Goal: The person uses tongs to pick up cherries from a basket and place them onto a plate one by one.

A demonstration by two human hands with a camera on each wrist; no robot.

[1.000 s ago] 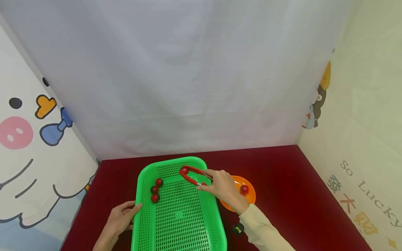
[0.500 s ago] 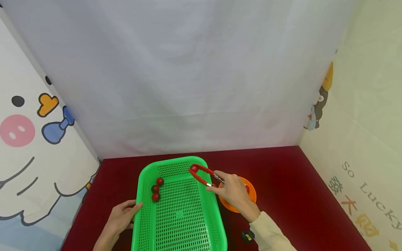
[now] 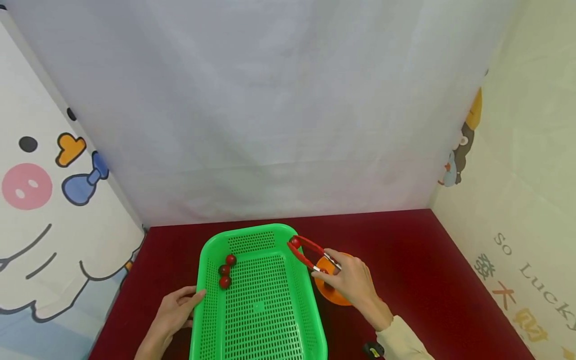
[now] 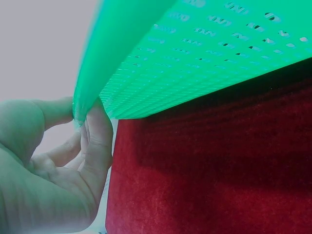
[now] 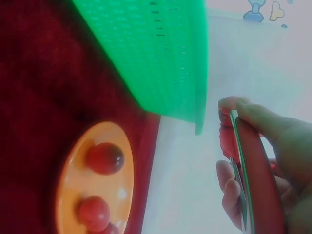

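Red fruit [image 3: 295,242] — round, deep red — is held between the tongs [image 3: 311,244] by the green basket's [image 3: 263,295] far right corner; the tongs are gripped by the right hand [image 3: 353,282], the basket's rim pinched by the left hand [image 3: 174,311].

Free space over middle of green basket [image 3: 262,320] — tomatoes [image 3: 224,270] inside left, tongs [image 3: 310,243] above right side
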